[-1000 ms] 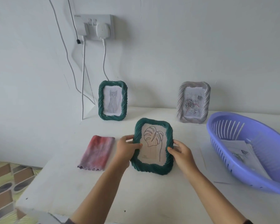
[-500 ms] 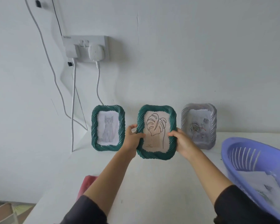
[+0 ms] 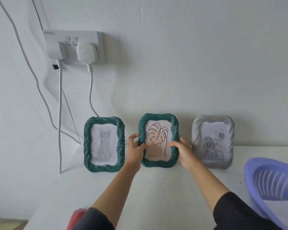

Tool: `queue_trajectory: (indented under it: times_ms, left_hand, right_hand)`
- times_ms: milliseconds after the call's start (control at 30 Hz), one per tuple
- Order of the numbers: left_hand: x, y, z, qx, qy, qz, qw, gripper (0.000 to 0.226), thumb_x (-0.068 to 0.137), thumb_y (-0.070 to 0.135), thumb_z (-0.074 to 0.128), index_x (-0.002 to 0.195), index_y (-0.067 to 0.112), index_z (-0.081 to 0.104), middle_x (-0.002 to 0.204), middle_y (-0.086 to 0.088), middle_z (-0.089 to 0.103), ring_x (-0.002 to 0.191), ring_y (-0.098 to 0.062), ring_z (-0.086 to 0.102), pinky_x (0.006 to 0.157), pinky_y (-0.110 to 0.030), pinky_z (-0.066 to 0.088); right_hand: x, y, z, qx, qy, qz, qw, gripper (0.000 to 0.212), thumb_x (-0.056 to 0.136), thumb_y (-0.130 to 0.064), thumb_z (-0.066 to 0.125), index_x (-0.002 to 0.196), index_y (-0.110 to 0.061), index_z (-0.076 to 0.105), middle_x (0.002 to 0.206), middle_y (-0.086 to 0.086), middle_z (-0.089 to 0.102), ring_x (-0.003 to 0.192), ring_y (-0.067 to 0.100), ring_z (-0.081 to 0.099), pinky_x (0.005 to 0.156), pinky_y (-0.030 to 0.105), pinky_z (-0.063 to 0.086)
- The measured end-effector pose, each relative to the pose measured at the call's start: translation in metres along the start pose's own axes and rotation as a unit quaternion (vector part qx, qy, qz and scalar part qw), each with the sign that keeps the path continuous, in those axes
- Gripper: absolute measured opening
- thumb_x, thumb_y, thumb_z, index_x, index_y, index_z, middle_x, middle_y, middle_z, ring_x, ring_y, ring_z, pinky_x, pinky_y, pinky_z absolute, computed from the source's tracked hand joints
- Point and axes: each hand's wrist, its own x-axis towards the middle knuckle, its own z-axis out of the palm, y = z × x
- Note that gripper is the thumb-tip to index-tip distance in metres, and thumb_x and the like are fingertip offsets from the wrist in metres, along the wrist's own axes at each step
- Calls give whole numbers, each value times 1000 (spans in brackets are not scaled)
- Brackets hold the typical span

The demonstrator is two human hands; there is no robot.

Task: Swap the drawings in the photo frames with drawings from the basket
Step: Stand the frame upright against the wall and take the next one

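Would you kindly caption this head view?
Left hand and right hand grip the leaf frame between the cat frame and rose frame.

A white wall socket [image 3: 83, 37] holds two plugs [image 3: 87, 52] with hanging cables [image 3: 59, 113]; a red cloth [image 3: 76, 216] lies on the table [image 3: 156, 193].

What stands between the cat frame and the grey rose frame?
Head view: the leaf frame, held by the left hand and right hand.

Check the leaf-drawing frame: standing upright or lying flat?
Upright. The leaf frame faces the camera at the wall, its bottom edge down by the table; left hand and right hand grip its sides. Free-standing: cannot tell.
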Motion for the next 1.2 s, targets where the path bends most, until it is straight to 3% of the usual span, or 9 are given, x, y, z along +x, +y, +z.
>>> queue_trajectory:
  times_ms: [167, 233, 400, 567, 667, 800, 900, 1067, 1200]
  left_hand:
    - [-2, -7, -3, -7, -13, 8, 1000, 39, 89, -2, 49, 115, 25, 37, 93, 0, 65, 85, -16, 60, 58, -22, 53]
    - [-6, -8, -3, -14, -4, 14, 1000, 41, 87, -1, 52, 117, 24, 39, 94, -2, 65, 85, -17, 61, 57, -21, 53]
    - [-21, -22, -10, 9, 42, 33, 999, 37, 86, 1, 58, 119, 16, 48, 107, -9, 63, 95, -23, 61, 77, -28, 54]
    - [-32, -28, -14, 32, 71, 26, 997, 38, 87, 2, 58, 123, 13, 51, 113, -11, 62, 102, -28, 61, 93, -41, 51]
    - [-35, -29, -15, 39, 71, 24, 996, 38, 87, 3, 59, 123, 14, 51, 115, -11, 61, 102, -28, 60, 90, -38, 52]
    - [-39, -29, -16, 38, 71, 24, 996, 36, 88, 3, 58, 121, 15, 52, 116, -13, 61, 104, -29, 60, 90, -38, 51]
    - [-39, -28, -16, 43, 71, 20, 996, 37, 88, 3, 57, 123, 14, 51, 118, -13, 61, 104, -28, 60, 90, -37, 50]
    - [-41, -30, -15, 40, 74, 19, 996, 36, 89, 4, 57, 123, 11, 50, 120, -14, 61, 101, -25, 60, 85, -32, 49]
    - [-42, -31, -14, 48, 81, 23, 995, 35, 89, 4, 56, 123, 11, 51, 121, -15, 61, 98, -23, 59, 83, -30, 49]
  right_hand:
    - [1, 8, -4, -22, -4, -13, 1000, 30, 79, 6, 54, 108, 7, 52, 89, 10, 53, 84, 20, 49, 79, 30, 39]
    - [-2, 11, -6, -42, -5, -16, 999, 26, 79, 3, 58, 104, 1, 57, 88, 9, 57, 83, 19, 53, 80, 31, 41]
    - [-17, 24, -11, -86, 14, -21, 996, 29, 76, 4, 65, 93, -19, 58, 97, 6, 68, 88, 18, 64, 82, 31, 50]
    - [-33, 35, -14, -132, 46, -43, 989, 39, 77, 3, 66, 102, -23, 51, 88, -4, 67, 81, 8, 65, 67, 18, 53]
    - [-37, 33, -15, -152, 45, -49, 986, 40, 77, 2, 68, 103, -24, 50, 87, -7, 66, 79, 5, 64, 64, 16, 54]
    - [-40, 32, -15, -167, 39, -39, 984, 39, 78, -2, 68, 107, -22, 51, 90, -4, 66, 81, 9, 65, 71, 24, 55]
    - [-42, 33, -15, -178, 36, -30, 983, 44, 79, -3, 68, 118, -16, 51, 90, -4, 64, 81, 9, 64, 66, 17, 53]
    - [-46, 32, -15, -190, 33, -20, 981, 49, 80, -4, 67, 125, -10, 48, 106, 6, 66, 90, 16, 63, 78, 24, 52]
    - [-52, 32, -14, -195, 23, -19, 980, 50, 79, -1, 68, 124, -7, 47, 114, 9, 64, 91, 14, 61, 76, 16, 47]
